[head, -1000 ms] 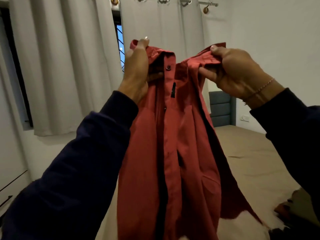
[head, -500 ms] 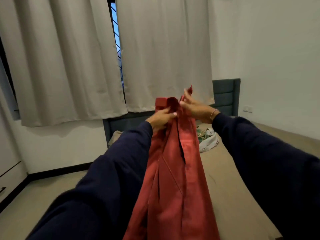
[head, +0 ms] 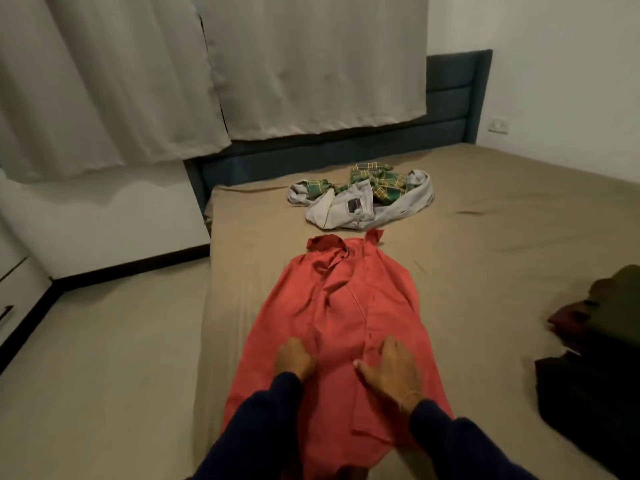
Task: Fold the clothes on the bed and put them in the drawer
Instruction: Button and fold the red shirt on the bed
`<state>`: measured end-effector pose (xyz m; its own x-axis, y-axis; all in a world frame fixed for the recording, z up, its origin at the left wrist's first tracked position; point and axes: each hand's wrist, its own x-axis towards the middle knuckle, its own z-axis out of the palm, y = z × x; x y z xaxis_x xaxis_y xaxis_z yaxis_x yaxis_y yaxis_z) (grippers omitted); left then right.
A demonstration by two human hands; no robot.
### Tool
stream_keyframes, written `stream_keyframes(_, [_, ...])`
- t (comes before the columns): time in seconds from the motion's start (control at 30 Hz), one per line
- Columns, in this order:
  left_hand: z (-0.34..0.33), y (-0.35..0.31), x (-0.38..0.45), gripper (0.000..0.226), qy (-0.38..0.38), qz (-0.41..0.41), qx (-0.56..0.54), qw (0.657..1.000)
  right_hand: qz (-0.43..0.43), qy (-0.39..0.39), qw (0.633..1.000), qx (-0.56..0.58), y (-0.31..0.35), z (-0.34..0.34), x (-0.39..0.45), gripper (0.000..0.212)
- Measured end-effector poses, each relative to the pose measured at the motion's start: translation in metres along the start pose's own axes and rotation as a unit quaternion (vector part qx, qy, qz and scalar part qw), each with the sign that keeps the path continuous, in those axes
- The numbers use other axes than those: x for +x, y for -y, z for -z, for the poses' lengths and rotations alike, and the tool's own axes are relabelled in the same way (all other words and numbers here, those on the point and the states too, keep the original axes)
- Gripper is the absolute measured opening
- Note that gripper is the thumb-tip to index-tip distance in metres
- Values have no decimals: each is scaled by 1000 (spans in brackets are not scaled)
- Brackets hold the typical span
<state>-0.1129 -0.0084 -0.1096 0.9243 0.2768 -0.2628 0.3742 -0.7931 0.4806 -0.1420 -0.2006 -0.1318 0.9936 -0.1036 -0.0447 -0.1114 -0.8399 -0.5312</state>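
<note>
A red button-up shirt (head: 341, 306) lies lengthwise on the tan bed (head: 485, 237), collar pointing away from me. My left hand (head: 294, 358) rests on the shirt's lower left part with its fingers bent down onto the cloth. My right hand (head: 391, 367) lies flat on the lower right part, fingers spread. Farther up the bed sits a crumpled heap of a grey garment (head: 363, 209) and a green plaid garment (head: 377, 183).
Dark folded clothes (head: 595, 341) are stacked at the bed's right edge. A dark blue headboard (head: 446, 95) and grey curtains (head: 173, 74) stand behind. A white drawer front (head: 14, 299) shows at the far left, with tan floor (head: 104, 358) beside the bed.
The shirt was held up by its collar in both hands; now it lies flat on the bed and both hands have moved down onto its lower half.
</note>
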Motion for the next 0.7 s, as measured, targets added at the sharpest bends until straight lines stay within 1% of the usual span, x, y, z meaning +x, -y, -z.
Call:
stream_keyframes(0.03, [-5,3,-5,58,0,18,-5,1000,-18,-6,999,-28,1,-7,-13,72])
stream_keyframes(0.07, [-9,4,-11,68,3,28,3,1000,-35,-8,998,-53,1,-12,-20,73])
stream_keyframes(0.13, [-17,6,-18,91,4,22,30,999,-48,-5,995,-93,2,-16,-32,68])
stream_keyframes(0.17, [-21,8,-21,105,2,11,33,999,-42,0,993,-106,4,-16,-35,65])
stream_keyframes(0.23, [-28,10,-21,131,1,-9,15,1000,-29,7,995,-95,3,-12,-37,52])
stream_keyframes(0.27, [-32,11,-20,136,-3,-18,13,1000,-25,6,997,-77,2,-8,-36,42])
stream_keyframes(0.3, [-36,11,-20,131,-9,-28,13,1000,-26,-3,998,-58,0,-2,-37,32])
stream_keyframes(0.33, [-40,11,-21,117,-20,-40,6,999,-29,-16,999,-42,-3,2,-37,25])
stream_keyframes(0.37, [-42,11,-23,97,-41,-57,-15,997,-33,-33,999,-22,-6,5,-36,24])
stream_keyframes(0.43, [-44,10,-23,54,-91,-79,-106,987,-33,-72,996,39,-13,9,-32,25])
stream_keyframes(0.47, [-43,10,-22,42,-103,-69,-157,980,-30,-85,994,69,-16,10,-31,27])
stream_keyframes(0.5, [-42,10,-20,35,-108,-52,-195,973,-24,-93,991,98,-19,11,-30,31])
stream_keyframes(0.53, [-41,12,-16,34,-108,-42,-212,970,-11,-101,988,118,-21,12,-29,35])
stream_keyframes(0.63, [-39,19,-3,55,-74,-65,-184,978,18,-116,981,154,-24,16,-32,43])
stream_keyframes(0.67, [-40,19,2,57,-62,-75,-177,979,18,-119,979,165,-25,18,-31,45])
stream_keyframes(0.7, [-40,20,7,53,-52,-84,-176,979,13,-117,977,176,-24,18,-30,45])
